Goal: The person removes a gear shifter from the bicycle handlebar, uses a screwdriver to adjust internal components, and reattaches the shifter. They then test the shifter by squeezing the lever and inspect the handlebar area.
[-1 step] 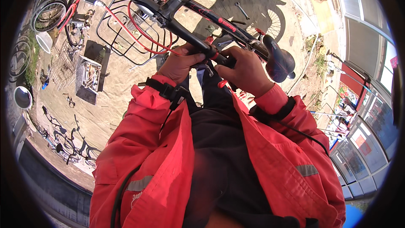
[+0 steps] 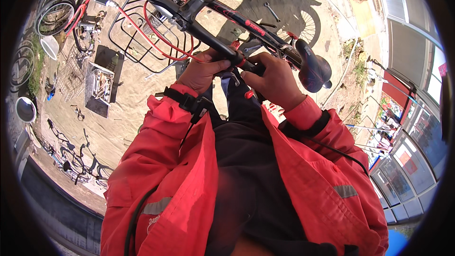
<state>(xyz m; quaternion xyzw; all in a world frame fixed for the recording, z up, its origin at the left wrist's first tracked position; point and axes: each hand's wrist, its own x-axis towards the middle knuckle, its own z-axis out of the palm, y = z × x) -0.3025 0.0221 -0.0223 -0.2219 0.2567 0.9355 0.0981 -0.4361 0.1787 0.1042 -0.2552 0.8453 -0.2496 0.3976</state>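
Observation:
A black bicycle handlebar [image 2: 208,39] slants from the upper left down to my hands. My right hand [image 2: 277,79] is closed round the black grip at its near end, beside a thin red ring. My left hand [image 2: 200,73] pinches at the bar just left of that ring, thumb forward, next to the brake lever clamp [image 2: 233,57]; its fingertips are partly hidden behind the bar. Red cables [image 2: 142,37] loop from the bar. Beyond lie the black and red frame tube [image 2: 239,17] and the black saddle [image 2: 313,70].
A black wire basket [image 2: 124,42] sits behind the cables. A wrench [image 2: 272,12] lies on the sandy ground. To the left are a box of parts [image 2: 99,87], spare wheels [image 2: 56,15], a white bucket [image 2: 25,109] and more bicycles [image 2: 78,159]. Glass-fronted walls [image 2: 417,151] stand on the right.

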